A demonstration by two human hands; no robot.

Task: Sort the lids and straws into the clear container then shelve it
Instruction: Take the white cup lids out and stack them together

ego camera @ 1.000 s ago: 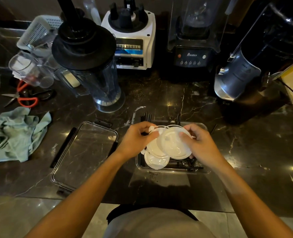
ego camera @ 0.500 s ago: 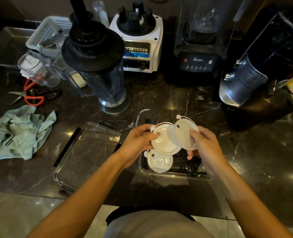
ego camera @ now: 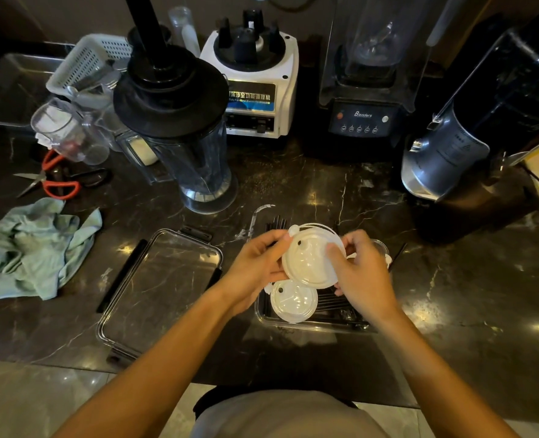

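Observation:
Both hands hold a stack of white cup lids [ego camera: 309, 259] just above the clear container [ego camera: 312, 325]. My left hand [ego camera: 255, 267] grips the stack's left edge, and my right hand [ego camera: 361, 273] pinches its right edge. Another white lid [ego camera: 293, 300] lies inside the container on top of several black straws [ego camera: 334, 303]. More black straws [ego camera: 279, 222] stick out behind the container. The container's clear snap lid [ego camera: 157, 289] lies flat on the counter to the left.
A blender jar [ego camera: 192, 143] stands behind the snap lid. Two blender bases [ego camera: 255, 90] and a steel machine [ego camera: 445, 156] line the back. Scissors [ego camera: 53, 181] and a green cloth [ego camera: 31, 248] lie at the left, a white basket [ego camera: 84, 63] behind them.
The two lids that my hands held apart half a second ago are now brought together into one stack. The view has shifted slightly downward.

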